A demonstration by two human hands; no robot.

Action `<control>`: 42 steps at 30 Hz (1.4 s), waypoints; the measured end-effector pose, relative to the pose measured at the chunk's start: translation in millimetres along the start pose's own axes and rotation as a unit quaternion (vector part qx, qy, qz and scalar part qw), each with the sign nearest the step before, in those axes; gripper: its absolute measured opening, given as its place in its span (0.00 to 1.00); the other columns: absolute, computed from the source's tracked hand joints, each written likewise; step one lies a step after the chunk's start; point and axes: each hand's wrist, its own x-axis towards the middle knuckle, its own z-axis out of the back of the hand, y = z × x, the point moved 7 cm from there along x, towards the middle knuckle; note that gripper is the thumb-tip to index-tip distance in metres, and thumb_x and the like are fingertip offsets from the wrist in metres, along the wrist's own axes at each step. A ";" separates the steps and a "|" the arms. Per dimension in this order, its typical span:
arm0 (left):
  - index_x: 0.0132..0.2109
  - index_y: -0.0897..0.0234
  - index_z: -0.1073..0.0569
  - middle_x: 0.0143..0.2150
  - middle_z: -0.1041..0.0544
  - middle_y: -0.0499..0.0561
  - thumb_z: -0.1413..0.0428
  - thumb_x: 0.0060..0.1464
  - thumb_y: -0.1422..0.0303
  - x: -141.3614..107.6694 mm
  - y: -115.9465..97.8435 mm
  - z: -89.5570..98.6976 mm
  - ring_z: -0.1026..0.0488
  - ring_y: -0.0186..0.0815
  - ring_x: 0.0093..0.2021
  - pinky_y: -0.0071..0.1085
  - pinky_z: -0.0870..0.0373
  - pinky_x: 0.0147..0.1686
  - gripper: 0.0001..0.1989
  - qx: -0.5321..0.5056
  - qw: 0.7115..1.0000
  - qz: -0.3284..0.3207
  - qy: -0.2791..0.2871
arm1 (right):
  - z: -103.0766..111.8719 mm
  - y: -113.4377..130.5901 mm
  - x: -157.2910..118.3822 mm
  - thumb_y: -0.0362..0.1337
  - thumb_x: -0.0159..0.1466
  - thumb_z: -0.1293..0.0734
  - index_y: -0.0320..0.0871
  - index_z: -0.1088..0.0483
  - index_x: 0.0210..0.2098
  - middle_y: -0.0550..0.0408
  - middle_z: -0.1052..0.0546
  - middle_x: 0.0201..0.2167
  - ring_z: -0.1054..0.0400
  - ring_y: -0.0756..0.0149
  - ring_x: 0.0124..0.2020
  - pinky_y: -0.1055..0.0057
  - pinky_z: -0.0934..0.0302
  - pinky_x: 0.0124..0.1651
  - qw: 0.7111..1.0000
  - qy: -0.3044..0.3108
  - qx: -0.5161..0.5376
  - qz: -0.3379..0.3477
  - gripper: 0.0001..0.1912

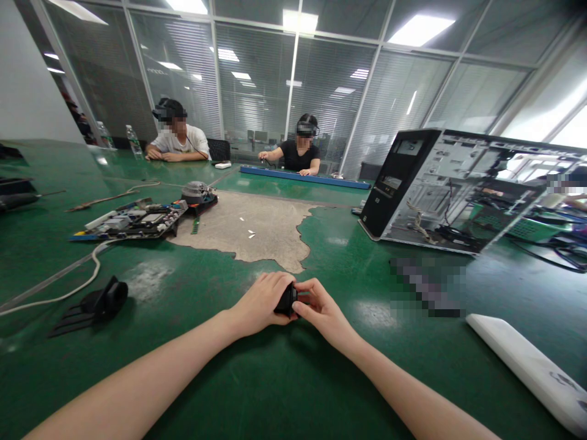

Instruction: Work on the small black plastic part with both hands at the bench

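A small black blocky part (286,299) is held between my two hands, low over the green tabletop (257,379). My left hand (260,304) wraps over its left side, knuckles up. From the right, my right hand (318,307) pinches its edge with thumb and fingers. The part's kind is hard to tell, as the fingers cover much of it. To the left lies a black plastic piece (98,305) with slats and a round end. Farther off, a circuit board (137,219) rests beside a round metal cooler (198,192).
An opened computer case (440,189) stands at the right. Near it lie a pixelated flat object (426,287) and a white slab (527,370). A white cable (94,269) runs along the left. Two people sit across the table, one by a long blue bar (302,176).
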 end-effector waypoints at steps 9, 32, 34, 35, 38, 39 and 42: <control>0.46 0.62 0.42 0.44 0.33 0.53 0.42 0.42 0.65 0.5 -1.6 1.6 0.36 0.42 0.43 0.38 0.41 0.42 0.24 -0.001 1.000 0.003 -0.003 | 2.0 0.7 1.0 0.38 0.56 0.36 0.46 0.40 0.41 0.54 0.34 0.41 0.36 0.67 0.40 0.68 0.37 0.39 0.999 -0.014 -0.040 0.003 0.14; 0.47 0.62 0.43 0.45 0.34 0.53 0.42 0.40 0.68 -1.4 -1.0 0.1 0.36 0.42 0.44 0.37 0.42 0.43 0.26 0.007 1.000 -0.002 -0.003 | 0.8 2.2 0.2 0.35 0.51 0.32 0.46 0.41 0.38 0.56 0.33 0.37 0.35 0.69 0.37 0.69 0.37 0.39 1.000 0.007 0.002 -0.007 0.16; 0.47 0.63 0.44 0.46 0.34 0.53 0.42 0.40 0.68 -1.6 -1.0 0.1 0.36 0.42 0.44 0.37 0.42 0.43 0.27 0.009 1.000 -0.002 -0.005 | -0.8 3.1 -0.4 0.35 0.52 0.33 0.46 0.41 0.36 0.57 0.33 0.35 0.34 0.70 0.36 0.69 0.37 0.38 1.000 0.009 0.015 -0.006 0.15; 0.47 0.63 0.43 0.46 0.34 0.53 0.42 0.40 0.68 -1.7 -1.2 0.2 0.36 0.42 0.44 0.37 0.42 0.43 0.27 0.009 1.000 -0.002 -0.007 | -1.1 3.5 -0.4 0.36 0.52 0.33 0.45 0.41 0.36 0.58 0.33 0.34 0.35 0.70 0.35 0.70 0.37 0.37 1.000 0.005 0.017 -0.006 0.14; 0.47 0.63 0.43 0.46 0.34 0.53 0.42 0.41 0.66 -1.5 -1.6 0.5 0.36 0.42 0.44 0.37 0.42 0.43 0.26 0.010 1.000 -0.002 -0.009 | -0.1 3.5 1.1 0.37 0.52 0.33 0.45 0.41 0.34 0.58 0.34 0.33 0.36 0.69 0.36 0.72 0.36 0.34 1.000 -0.021 0.007 -0.003 0.12; 0.47 0.63 0.43 0.45 0.34 0.53 0.42 0.41 0.66 -1.5 -1.5 0.5 0.36 0.42 0.44 0.37 0.42 0.43 0.26 0.010 1.000 -0.002 -0.009 | 0.8 3.3 1.8 0.37 0.52 0.33 0.45 0.41 0.34 0.58 0.34 0.34 0.36 0.69 0.37 0.72 0.36 0.33 1.000 -0.030 0.001 -0.002 0.12; 0.46 0.63 0.43 0.45 0.34 0.53 0.41 0.41 0.65 -1.3 -1.1 -0.2 0.36 0.42 0.43 0.37 0.42 0.43 0.26 0.011 1.000 -0.002 -0.006 | 2.6 0.8 3.8 0.37 0.52 0.33 0.45 0.40 0.36 0.55 0.35 0.37 0.36 0.67 0.39 0.70 0.36 0.34 0.999 -0.034 -0.016 -0.011 0.14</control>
